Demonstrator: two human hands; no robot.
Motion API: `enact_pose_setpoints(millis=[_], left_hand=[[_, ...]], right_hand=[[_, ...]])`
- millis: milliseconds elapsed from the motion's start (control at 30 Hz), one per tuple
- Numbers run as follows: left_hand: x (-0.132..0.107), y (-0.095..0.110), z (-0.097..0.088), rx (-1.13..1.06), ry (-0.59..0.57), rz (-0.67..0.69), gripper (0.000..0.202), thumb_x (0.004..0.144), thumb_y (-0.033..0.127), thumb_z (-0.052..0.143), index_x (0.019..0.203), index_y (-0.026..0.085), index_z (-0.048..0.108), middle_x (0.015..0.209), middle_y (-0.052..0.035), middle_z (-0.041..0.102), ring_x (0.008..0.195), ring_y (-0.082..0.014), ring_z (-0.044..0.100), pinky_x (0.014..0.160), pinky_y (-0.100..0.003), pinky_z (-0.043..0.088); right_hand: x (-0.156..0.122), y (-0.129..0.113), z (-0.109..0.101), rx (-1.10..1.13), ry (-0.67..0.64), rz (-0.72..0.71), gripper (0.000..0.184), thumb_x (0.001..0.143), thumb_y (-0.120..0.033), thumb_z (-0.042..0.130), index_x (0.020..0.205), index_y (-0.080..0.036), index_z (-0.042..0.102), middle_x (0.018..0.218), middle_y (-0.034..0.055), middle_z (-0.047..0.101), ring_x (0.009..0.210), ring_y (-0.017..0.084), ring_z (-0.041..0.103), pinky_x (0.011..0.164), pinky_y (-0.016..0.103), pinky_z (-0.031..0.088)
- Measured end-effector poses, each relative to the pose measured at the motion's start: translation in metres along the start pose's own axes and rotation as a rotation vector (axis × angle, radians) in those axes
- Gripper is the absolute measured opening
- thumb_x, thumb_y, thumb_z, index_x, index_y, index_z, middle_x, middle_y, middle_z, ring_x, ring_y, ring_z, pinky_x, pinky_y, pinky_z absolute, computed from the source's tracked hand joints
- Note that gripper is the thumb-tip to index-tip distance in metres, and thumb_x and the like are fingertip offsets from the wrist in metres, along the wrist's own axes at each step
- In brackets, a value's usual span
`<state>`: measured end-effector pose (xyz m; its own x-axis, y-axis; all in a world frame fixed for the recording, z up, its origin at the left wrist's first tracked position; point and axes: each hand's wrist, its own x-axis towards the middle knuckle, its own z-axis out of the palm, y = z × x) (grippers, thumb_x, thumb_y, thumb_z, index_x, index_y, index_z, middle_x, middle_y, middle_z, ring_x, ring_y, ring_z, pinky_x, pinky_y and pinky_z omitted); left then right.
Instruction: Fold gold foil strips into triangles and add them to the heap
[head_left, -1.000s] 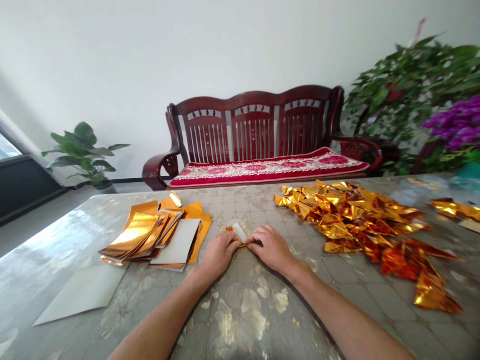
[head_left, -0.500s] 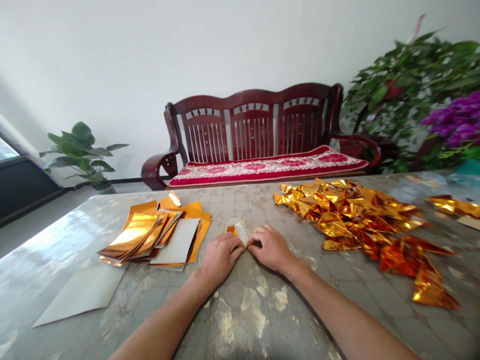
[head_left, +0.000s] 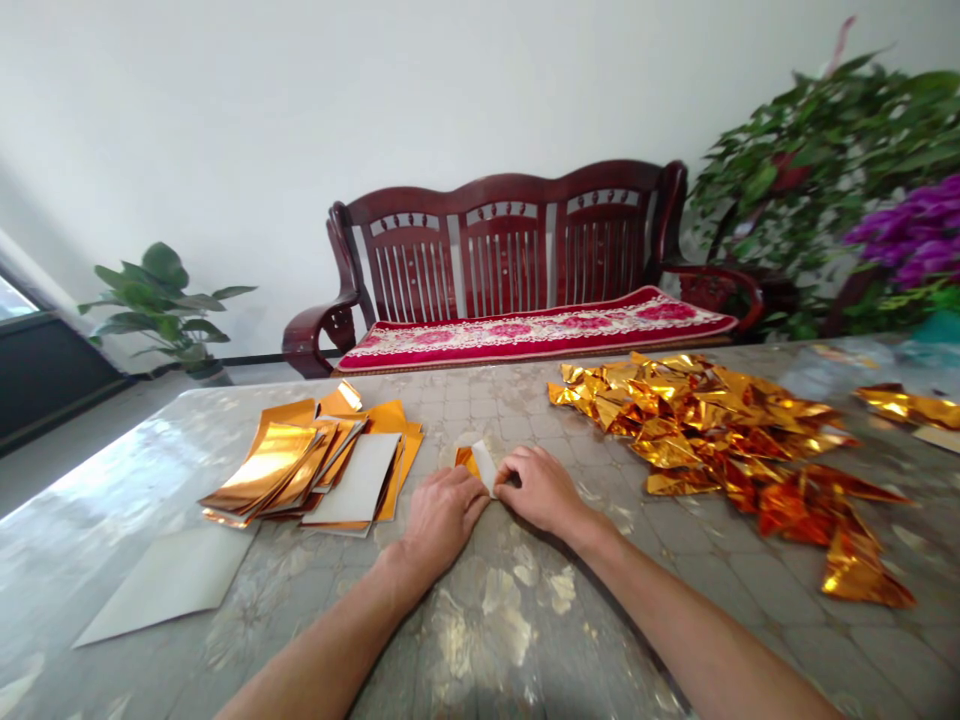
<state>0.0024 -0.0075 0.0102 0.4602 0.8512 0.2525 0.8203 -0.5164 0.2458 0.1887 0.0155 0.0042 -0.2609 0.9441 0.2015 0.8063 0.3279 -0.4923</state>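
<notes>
A small folded piece of gold foil paper [head_left: 482, 462], white on its back, lies on the table in front of me. My left hand [head_left: 448, 505] pinches its near left edge, fingers curled. From the other side my right hand [head_left: 541, 492] grips the near right corner between thumb and forefinger. The two sets of fingertips almost meet at the paper's near end, and they hide part of it. To the left lies a fanned stack of gold foil sheets [head_left: 266, 465], some with the white side up. A heap of folded gold foil pieces [head_left: 697, 415] spreads to the right.
A loose whitish sheet [head_left: 169, 580] lies on the patterned table [head_left: 487, 640] at the left. Clear plastic [head_left: 836, 368] is at the far right. Beyond the table stand a wooden bench [head_left: 502, 250] and potted plants [head_left: 161, 310].
Both hands stay almost in place on the folded paper. The right fingertips have shifted slightly, and a little more of the paper shows. The view has moved very slightly.
</notes>
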Motion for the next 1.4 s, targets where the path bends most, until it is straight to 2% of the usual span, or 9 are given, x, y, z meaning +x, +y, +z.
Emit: enact_pose_setpoints(millis=[133,300,567,967,1400], left_hand=[[0.0002,0.0008,0.0013,-0.014,0.028,-0.001,0.024,0.096,0.03,0.052,0.081,0.022,0.069,0.084,-0.0035,0.065,0.085,-0.0185,0.059,0.078,-0.029,0.04],[0.002,0.0002,0.003,-0.095,0.045,-0.069,0.014,0.089,0.024,0.059,0.078,0.021,0.066,0.081,-0.0017,0.064,0.082,-0.017,0.059,0.075,-0.027,0.04],[0.0036,0.0023,0.004,-0.09,0.027,-0.136,0.012,0.088,0.025,0.058,0.078,0.021,0.063,0.081,-0.0018,0.064,0.081,-0.0173,0.058,0.074,-0.027,0.038],[0.0009,0.0034,-0.0001,-0.116,0.02,-0.132,0.011,0.087,0.024,0.06,0.078,0.022,0.064,0.082,-0.0009,0.063,0.081,-0.0166,0.059,0.074,-0.026,0.039],[0.0002,0.0039,0.0017,-0.048,0.023,-0.125,0.012,0.089,0.028,0.06,0.08,0.023,0.065,0.083,-0.0016,0.064,0.084,-0.0193,0.058,0.08,-0.03,0.038]], right_hand=[[0.0001,-0.0004,-0.0004,-0.012,-0.01,0.003,0.002,0.077,-0.024,0.068,0.077,-0.026,0.07,0.088,0.0007,0.066,0.091,0.018,0.056,0.079,0.027,0.037],[0.0,-0.0017,-0.0022,0.008,-0.014,0.005,0.002,0.075,-0.025,0.069,0.076,-0.026,0.07,0.088,0.0001,0.066,0.091,0.018,0.056,0.078,0.028,0.037],[0.0002,-0.0017,-0.004,-0.004,-0.031,0.002,0.002,0.075,-0.025,0.069,0.077,-0.026,0.069,0.089,0.0,0.066,0.092,0.019,0.056,0.079,0.028,0.037],[-0.0003,-0.0007,-0.0031,0.009,-0.051,0.008,0.011,0.074,-0.023,0.068,0.084,-0.026,0.069,0.094,0.0,0.067,0.094,0.02,0.055,0.081,0.029,0.035],[-0.0025,-0.0023,-0.001,-0.008,-0.053,0.029,0.014,0.074,-0.023,0.068,0.088,-0.025,0.067,0.099,0.0015,0.065,0.096,0.021,0.052,0.083,0.031,0.033]])
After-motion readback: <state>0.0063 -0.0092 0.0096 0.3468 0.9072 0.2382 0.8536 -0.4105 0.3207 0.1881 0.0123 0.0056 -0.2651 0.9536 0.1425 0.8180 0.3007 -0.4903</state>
